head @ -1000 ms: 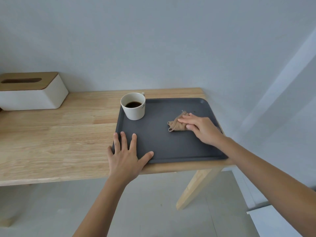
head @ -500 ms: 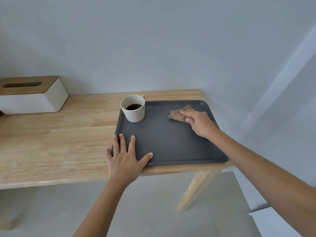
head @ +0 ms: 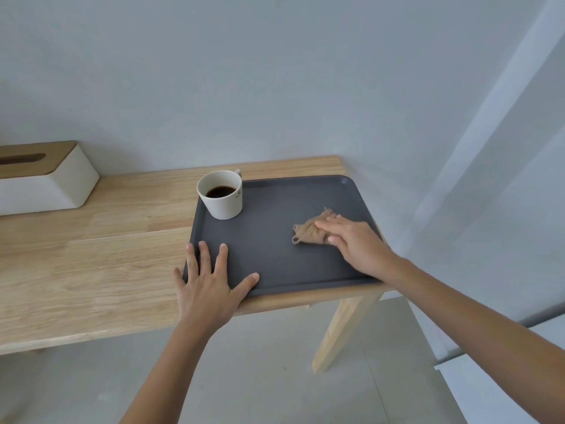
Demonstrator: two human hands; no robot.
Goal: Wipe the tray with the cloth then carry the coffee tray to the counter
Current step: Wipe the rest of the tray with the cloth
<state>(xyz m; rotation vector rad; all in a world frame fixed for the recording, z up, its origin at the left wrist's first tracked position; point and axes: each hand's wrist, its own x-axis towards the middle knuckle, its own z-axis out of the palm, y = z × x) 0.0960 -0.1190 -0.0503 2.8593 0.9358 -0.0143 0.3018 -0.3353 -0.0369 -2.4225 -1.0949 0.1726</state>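
Writing on the cup (head: pixel 220 194) is too small to read; it holds coffee at the tray's (head: pixel 269 240) far left corner. My right hand (head: pixel 351 243) presses flat on the cloth (head: pixel 308 231) right of tray centre. My left hand (head: pixel 208 280) lies open, fingers spread, on its near left corner. A tissue box (head: pixel 42 179) sits well left on the surface (head: pixel 91 255).

Two bare forearms and hands (head: pixel 204 289), sleeveless to the frame edge, no jewellery visible.

Soft even daylight, edges warped
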